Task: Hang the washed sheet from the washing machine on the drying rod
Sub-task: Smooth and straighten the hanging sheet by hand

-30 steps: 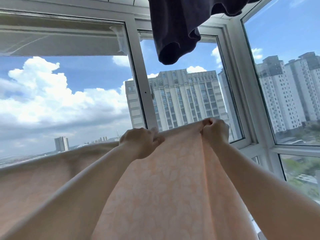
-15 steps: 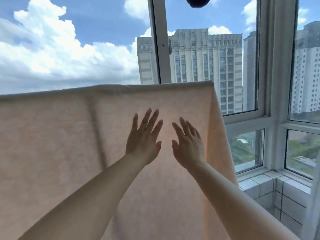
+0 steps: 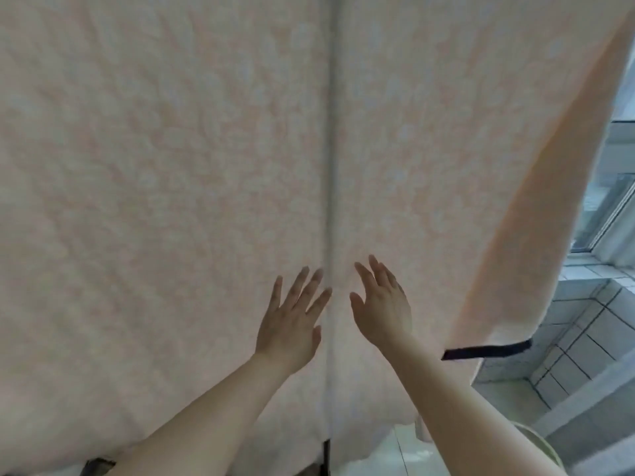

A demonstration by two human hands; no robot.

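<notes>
Head view, looking at a pale peach sheet [image 3: 165,173] with a faint white floral print that hangs like a curtain and fills nearly the whole field. A vertical crease [image 3: 329,187] runs down its middle from the top edge of the view to the lower hem. The drying rod itself lies out of view above. The sheet's right edge [image 3: 536,207] slants down to a corner where a dark elastic strap [image 3: 488,352] spans the hem. A 2nd dark strap end [image 3: 96,466] shows at the lower left hem, and a thin dark strip [image 3: 326,456] hangs below the crease.

The 2 bare hands are raised side by side at the crease. The left hand [image 3: 292,324] lies flat on the cloth just left of the crease — fingers straight and spread, gripping nothing. The right hand [image 3: 383,309] sits just right of the crease, fingers straight and close together, palm turned toward the cloth; whether it presses the cloth or only hovers at it cannot be told.

To the right — a grey tiled ledge [image 3: 584,338] and part of a window frame [image 3: 615,214]
</notes>
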